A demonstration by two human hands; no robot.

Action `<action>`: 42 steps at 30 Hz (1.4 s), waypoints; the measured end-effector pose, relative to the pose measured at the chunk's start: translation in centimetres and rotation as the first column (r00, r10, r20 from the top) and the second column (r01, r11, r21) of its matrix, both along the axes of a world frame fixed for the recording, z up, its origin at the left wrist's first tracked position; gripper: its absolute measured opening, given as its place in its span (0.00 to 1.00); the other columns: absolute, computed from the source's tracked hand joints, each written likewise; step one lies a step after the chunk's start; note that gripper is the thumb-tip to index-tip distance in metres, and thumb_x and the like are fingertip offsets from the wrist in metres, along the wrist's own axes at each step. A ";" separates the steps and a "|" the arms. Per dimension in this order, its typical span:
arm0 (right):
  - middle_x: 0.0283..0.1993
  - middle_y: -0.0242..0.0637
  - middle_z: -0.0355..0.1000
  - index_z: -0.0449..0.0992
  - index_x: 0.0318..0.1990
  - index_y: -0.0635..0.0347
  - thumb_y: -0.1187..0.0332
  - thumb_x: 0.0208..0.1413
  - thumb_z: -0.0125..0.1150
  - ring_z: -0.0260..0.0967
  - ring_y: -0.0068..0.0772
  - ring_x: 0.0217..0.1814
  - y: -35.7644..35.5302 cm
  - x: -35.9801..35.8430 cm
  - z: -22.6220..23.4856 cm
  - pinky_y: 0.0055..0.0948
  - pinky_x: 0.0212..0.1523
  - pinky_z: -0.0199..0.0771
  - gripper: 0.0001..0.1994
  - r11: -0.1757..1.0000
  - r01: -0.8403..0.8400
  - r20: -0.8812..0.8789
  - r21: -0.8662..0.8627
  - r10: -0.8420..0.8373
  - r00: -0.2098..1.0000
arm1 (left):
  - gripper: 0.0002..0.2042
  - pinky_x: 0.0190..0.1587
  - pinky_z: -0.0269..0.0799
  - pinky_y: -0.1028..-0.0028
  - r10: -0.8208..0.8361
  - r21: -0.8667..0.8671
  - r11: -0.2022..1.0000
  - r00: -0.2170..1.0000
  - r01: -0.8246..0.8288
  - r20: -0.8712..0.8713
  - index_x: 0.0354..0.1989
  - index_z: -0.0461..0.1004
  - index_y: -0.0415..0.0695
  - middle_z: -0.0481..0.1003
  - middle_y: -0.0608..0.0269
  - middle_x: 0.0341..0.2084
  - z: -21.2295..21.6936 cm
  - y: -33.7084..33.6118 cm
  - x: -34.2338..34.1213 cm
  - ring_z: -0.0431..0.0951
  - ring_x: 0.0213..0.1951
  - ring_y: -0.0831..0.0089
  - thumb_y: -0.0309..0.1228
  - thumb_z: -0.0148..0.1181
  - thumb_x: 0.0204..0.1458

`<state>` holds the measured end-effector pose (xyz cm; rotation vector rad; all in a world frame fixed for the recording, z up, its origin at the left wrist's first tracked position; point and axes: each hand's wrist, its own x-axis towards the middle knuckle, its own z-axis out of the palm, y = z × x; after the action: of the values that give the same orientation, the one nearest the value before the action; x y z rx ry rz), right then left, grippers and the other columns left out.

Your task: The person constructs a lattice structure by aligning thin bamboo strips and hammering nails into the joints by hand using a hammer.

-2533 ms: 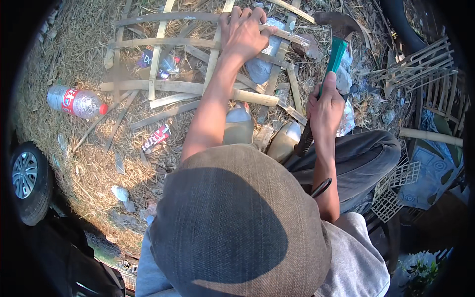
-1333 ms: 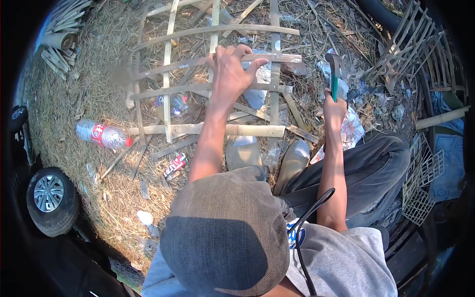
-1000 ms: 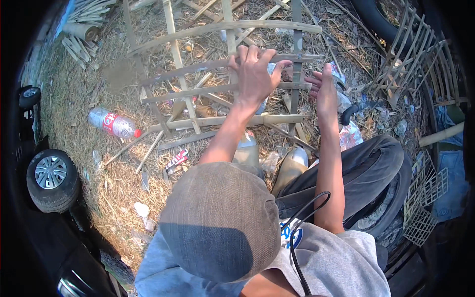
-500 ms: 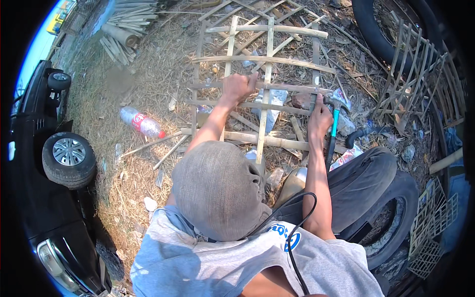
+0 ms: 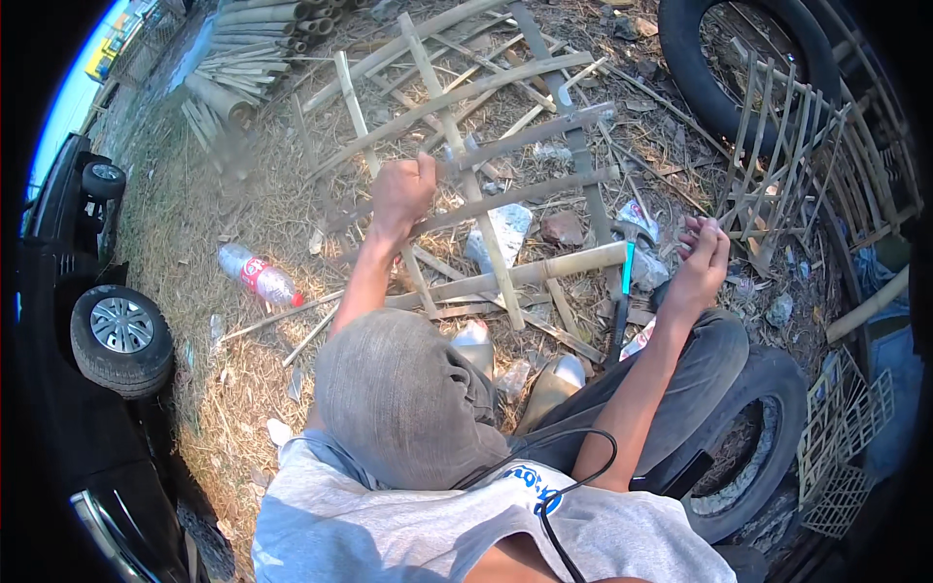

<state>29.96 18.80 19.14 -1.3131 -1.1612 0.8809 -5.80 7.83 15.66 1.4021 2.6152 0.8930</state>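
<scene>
A bamboo lattice of crossed split strips is tilted in front of me, its far left end raised. My left hand is closed around one of its strips, left of the middle. My right hand hovers off the lattice's right side, fingers loosely curled and apart, with nothing visible in them. Between that hand and the lattice is a claw hammer with a teal and black handle, standing slanted near my right knee. My shoes show below the lattice's near edge.
A plastic bottle with a red label lies on the dry grass at left. Bamboo poles are stacked far left, near a black vehicle. Tyres and other woven bamboo frames stand at right. A brown stone lies beneath the lattice.
My right hand has let go of the lattice's right side and drawn away to the right. The lattice has turned, its right end swinging away, while my left hand keeps its hold.
</scene>
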 end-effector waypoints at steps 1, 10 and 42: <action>0.41 0.39 0.77 0.74 0.45 0.64 0.51 0.70 0.48 0.70 0.25 0.39 -0.3 0.7 0.1 0.29 0.44 0.70 0.21 1.000 -0.012 -0.202 0.007 0.013 0.979 | 0.30 0.29 0.74 0.54 0.002 -0.060 0.998 1.000 -0.003 -0.029 0.16 0.78 0.40 0.73 0.49 0.11 -0.6 -0.3 0.0 0.77 0.18 0.49 0.45 0.41 0.64; 0.36 0.44 0.76 0.76 0.43 0.65 0.59 0.60 0.66 0.74 0.43 0.42 -5.8 -9.6 0.9 0.38 0.46 0.72 0.16 0.848 -0.470 0.416 0.246 0.345 0.841 | 0.29 0.21 0.76 0.58 -0.297 -0.076 0.954 0.882 0.290 -0.366 0.13 0.78 0.42 0.73 0.51 0.09 1.1 2.5 4.5 0.78 0.15 0.52 0.44 0.45 0.64; 0.27 0.30 0.70 0.78 0.34 0.66 0.47 0.54 0.71 0.64 0.26 0.29 -4.0 -16.2 -4.5 0.36 0.32 0.65 0.25 0.424 -0.778 -0.156 -0.463 0.825 0.543 | 0.23 0.26 0.73 0.59 -0.853 -0.628 0.521 0.338 0.578 -0.397 0.10 0.74 0.42 0.73 0.53 0.10 8.8 10.4 2.9 0.77 0.17 0.53 0.42 0.51 0.55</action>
<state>13.77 14.84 14.63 -1.1340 -1.7805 1.9606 -2.91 18.19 24.49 2.7564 1.7431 -0.3453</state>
